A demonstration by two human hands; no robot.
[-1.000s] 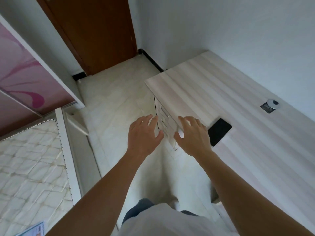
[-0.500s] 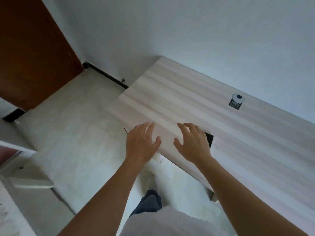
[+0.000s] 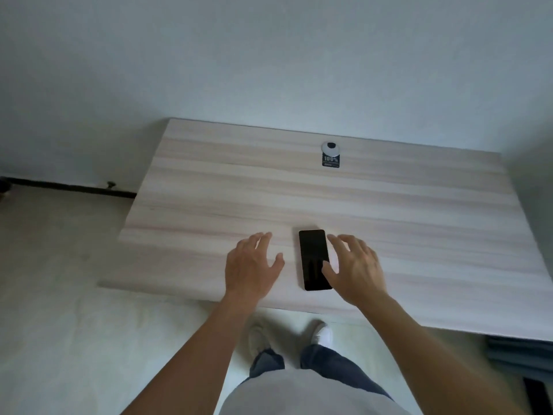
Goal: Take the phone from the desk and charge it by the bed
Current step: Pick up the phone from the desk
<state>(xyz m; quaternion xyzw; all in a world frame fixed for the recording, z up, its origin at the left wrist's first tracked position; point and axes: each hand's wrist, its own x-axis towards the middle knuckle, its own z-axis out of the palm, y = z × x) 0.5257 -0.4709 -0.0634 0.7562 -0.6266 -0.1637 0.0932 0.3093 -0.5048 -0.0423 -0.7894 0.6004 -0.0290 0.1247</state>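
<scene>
A black phone (image 3: 313, 256) lies flat, screen up and dark, near the front edge of the pale wooden desk (image 3: 209, 205). My right hand (image 3: 354, 269) hovers just right of it with fingers spread, the thumb over the phone's lower right part. My left hand (image 3: 251, 263) is open over the desk, a short way left of the phone and apart from it. Neither hand holds anything. The bed is out of view.
A small white round device with a black label (image 3: 330, 154) sits at the back of the desk near the wall. A dark baseboard (image 3: 68, 187) runs along the floor at left. My feet (image 3: 321, 335) stand below the desk's front edge. Something dark sits at lower right (image 3: 520, 354).
The view has swung right from the door and bed to face the desk squarely. Both hands moved over the desk, and the phone now lies uncovered between them.
</scene>
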